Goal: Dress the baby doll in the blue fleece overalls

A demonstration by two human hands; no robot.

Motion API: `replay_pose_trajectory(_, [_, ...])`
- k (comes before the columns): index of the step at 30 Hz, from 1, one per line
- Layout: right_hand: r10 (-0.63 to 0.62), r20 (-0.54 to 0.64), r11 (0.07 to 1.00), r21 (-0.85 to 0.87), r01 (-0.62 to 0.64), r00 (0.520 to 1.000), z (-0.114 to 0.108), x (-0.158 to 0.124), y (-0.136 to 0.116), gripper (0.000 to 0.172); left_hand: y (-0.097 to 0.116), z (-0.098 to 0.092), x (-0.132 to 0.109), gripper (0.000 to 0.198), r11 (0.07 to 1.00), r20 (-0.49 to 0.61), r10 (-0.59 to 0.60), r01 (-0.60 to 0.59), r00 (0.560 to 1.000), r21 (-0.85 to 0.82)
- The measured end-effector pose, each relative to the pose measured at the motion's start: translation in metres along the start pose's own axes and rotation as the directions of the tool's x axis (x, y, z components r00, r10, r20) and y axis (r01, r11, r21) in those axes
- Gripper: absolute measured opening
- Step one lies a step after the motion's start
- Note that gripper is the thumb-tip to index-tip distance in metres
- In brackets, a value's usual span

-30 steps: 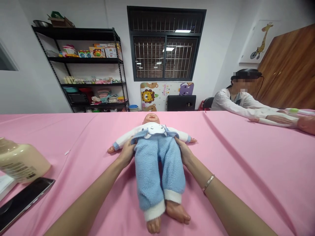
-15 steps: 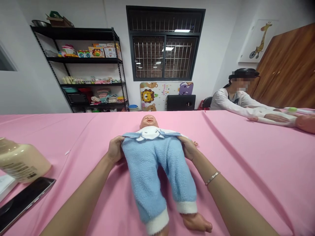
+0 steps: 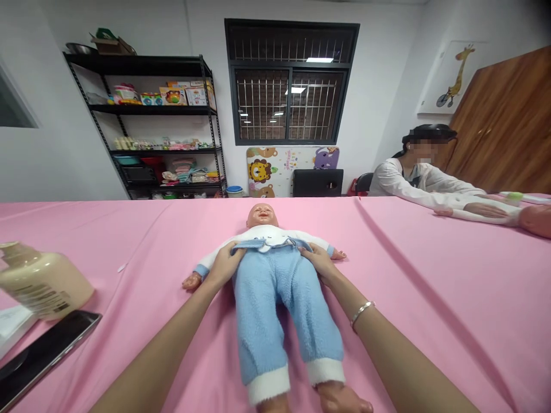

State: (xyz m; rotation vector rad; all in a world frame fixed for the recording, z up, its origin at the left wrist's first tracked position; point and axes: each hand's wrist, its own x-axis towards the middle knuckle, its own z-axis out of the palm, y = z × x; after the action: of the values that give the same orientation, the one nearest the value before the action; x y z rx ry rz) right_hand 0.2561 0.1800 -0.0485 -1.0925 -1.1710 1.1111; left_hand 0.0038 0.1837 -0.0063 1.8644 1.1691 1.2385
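Observation:
A baby doll [image 3: 263,215] lies on its back on the pink-covered table [image 3: 396,275], head at the far side and bare feet toward me. It wears a white top [image 3: 301,236] with blue cuffs and fluffy blue pants [image 3: 262,310] with white ankle cuffs. My left hand [image 3: 227,263] is closed on the waistband at the left hip. At the opposite hip, my right hand [image 3: 319,261] grips the waistband too. The band is drawn up over the doll's belly, and some fingertips are hidden behind the cloth.
On the left stand a beige pump-type bottle [image 3: 47,281] and a black phone [image 3: 47,358] beside a white box [image 3: 15,327]. At the far right a co-worker [image 3: 408,172] leans over another doll [image 3: 534,219]. Black shelves [image 3: 150,109] hold toys and cloths behind the table.
Both hands have moved inward, bringing the waistband from spread wide and raised to close against the doll's waist. The doll's left-side arm in view is now uncovered.

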Motion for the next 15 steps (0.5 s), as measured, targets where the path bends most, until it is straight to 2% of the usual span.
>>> replay_pose_trajectory(2, [-0.053,0.023,0.994,-0.092,0.055,0.998,0.002,-0.004,-0.007,0.041,0.009,0.000,-0.003,0.033,0.996,0.101,0.063,-0.069,0.993,0.057])
replay_pose_trajectory(4, [-0.064,0.106,0.996,-0.061,0.070,0.992,0.004,-0.009,-0.018,0.040,0.016,0.001,-0.005,0.030,0.994,0.147,0.090,-0.099,0.985,0.050])
replay_pose_trajectory(7, [-0.015,0.200,0.990,0.143,-0.014,0.980,0.002,-0.012,-0.027,0.040,0.012,0.007,-0.003,0.023,0.998,0.044,0.054,-0.052,0.998,-0.046])
replay_pose_trajectory(9, [0.031,0.180,0.973,0.219,-0.071,0.983,-0.001,-0.009,-0.024,0.042,0.003,0.011,-0.001,0.022,0.999,-0.053,0.009,-0.011,0.999,-0.032])
replay_pose_trajectory(10, [0.057,0.147,0.977,0.195,-0.085,0.988,-0.002,-0.007,-0.020,0.043,-0.002,0.011,0.000,0.022,1.000,-0.075,-0.004,0.005,0.997,0.014])
replay_pose_trajectory(12, [0.075,0.082,0.996,0.041,-0.079,0.994,-0.002,-0.003,-0.013,0.046,-0.008,0.007,0.002,0.025,0.985,-0.072,-0.032,0.043,0.997,0.167])
replay_pose_trajectory(15, [-0.049,0.044,0.970,-0.237,0.058,0.998,0.000,-0.003,-0.006,0.045,-0.007,-0.005,0.000,0.033,0.922,0.009,-0.145,0.132,0.989,0.363])
